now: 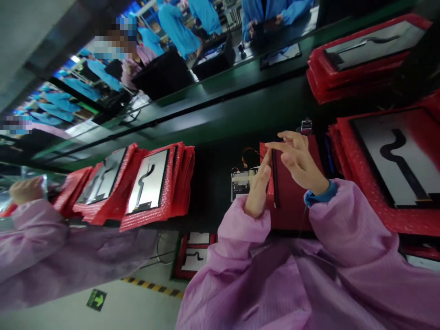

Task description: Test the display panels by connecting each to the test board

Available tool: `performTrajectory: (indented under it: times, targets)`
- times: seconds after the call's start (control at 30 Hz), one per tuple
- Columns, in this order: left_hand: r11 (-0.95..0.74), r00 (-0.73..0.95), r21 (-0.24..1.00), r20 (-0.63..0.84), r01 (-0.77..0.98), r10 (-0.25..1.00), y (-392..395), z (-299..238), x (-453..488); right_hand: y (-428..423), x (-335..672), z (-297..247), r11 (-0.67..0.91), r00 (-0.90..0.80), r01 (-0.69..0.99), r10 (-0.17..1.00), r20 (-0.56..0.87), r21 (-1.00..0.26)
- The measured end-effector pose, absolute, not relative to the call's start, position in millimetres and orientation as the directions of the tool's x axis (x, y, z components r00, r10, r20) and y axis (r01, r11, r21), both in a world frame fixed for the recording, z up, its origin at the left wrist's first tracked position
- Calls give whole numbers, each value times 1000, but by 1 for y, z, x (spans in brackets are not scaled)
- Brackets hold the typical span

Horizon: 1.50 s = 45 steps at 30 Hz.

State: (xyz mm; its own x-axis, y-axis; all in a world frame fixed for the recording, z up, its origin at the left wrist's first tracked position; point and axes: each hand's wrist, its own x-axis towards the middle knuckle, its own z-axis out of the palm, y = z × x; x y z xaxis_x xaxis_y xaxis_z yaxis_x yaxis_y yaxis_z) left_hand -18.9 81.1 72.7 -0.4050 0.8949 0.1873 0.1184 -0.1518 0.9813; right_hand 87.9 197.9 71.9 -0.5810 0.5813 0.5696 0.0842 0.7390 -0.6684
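Observation:
My left hand (259,190) is seen edge-on, fingers stretched out, beside the long dark edge of a thin panel (275,183). Whether it touches that panel I cannot tell. My right hand (298,160) hovers over the panel's upper end, fingers spread and pointing left, its fingertips close to those of my left hand. A blue band circles the right wrist. Beneath both hands lies a dark red surface (295,206), with red bubble wrap along its left side. Left of my left hand is an opened device (239,181) with exposed circuitry and a thin orange cable, partly hidden by the hand.
Stacks of display panels in red bubble-wrap sleeves (147,183) stand at left, with more stacks (405,160) at right. A co-worker's hand (28,190) in a pink sleeve reaches in from far left. A raised dark green ledge (206,123) runs behind the bench.

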Motion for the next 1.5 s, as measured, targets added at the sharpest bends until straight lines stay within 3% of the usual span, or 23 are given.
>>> performTrajectory:
  times: [0.1,0.2,0.3,0.4,0.53,0.67,0.8,0.9,0.97,1.1,1.17,1.33,1.5]
  targets:
    - [-148,-418,865,373,479,828,52,55,-15,195,104,80,666,-568,121,654,499,-736]
    - [29,-373,622,431,782,821,24,28,-12,196,126,83,580,-568,201,726,388,-790]
    - [70,-249,422,388,904,887,10,4,-11,200,146,79,531,-505,313,795,335,-787]
    - [61,-201,335,400,940,894,6,-9,-11,202,157,71,454,-428,330,853,298,-827]
    - [52,-203,334,435,941,877,6,-15,-10,198,156,57,363,-374,208,888,269,-908]
    - [42,-248,387,502,921,828,4,-19,-11,195,150,42,173,-401,105,909,117,-979]
    - [38,-231,406,439,913,868,1,-18,-11,199,146,26,46,-451,103,893,-5,-994]
    - [45,-228,411,409,911,884,0,-16,-12,202,147,15,97,-426,229,904,-10,-969]
    - [55,-233,399,413,915,880,-1,-16,-12,198,150,12,235,-412,349,908,77,-907]
    - [50,-213,360,428,932,878,-1,-19,-13,171,162,27,523,-393,582,851,347,-623]
    - [39,-204,354,441,934,874,0,-20,-13,158,167,45,581,-432,584,814,389,-567]
    - [-28,-208,442,476,897,855,2,11,-19,163,156,83,540,-554,464,795,245,-702]
    - [-148,-141,451,545,880,826,37,101,-51,202,118,75,454,-462,483,858,222,-749]
